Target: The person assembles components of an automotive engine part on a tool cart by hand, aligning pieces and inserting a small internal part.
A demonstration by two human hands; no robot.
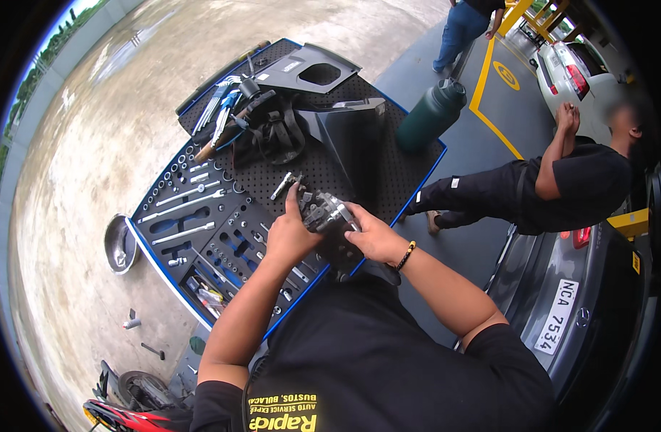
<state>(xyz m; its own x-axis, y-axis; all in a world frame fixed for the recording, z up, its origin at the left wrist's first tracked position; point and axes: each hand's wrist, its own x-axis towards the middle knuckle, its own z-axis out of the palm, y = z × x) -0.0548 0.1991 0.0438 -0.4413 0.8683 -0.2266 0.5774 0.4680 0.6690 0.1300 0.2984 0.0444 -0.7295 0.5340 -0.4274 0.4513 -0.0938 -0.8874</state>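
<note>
Between my hands, over the near part of the tool cart, is a dark and silver metal mechanical part (334,214); its exact kind is not clear. My left hand (293,236) grips its left side, with the index finger stretched forward. On the right side my right hand (379,239) closes around it, the thumb and fingers against the silver edge. Just beyond my left index finger lies a small silver metal piece (281,186) on the perforated black mat. My fingers cover parts of the assembly's lower portion.
Sockets and wrenches fill the tool tray (193,216) at left. Black plastic panels (352,147), hex keys (219,108) and a green bottle (431,115) occupy the cart's far side. A person (561,180) stands at right, near a dark car (597,302). A metal bowl (120,245) sits at left.
</note>
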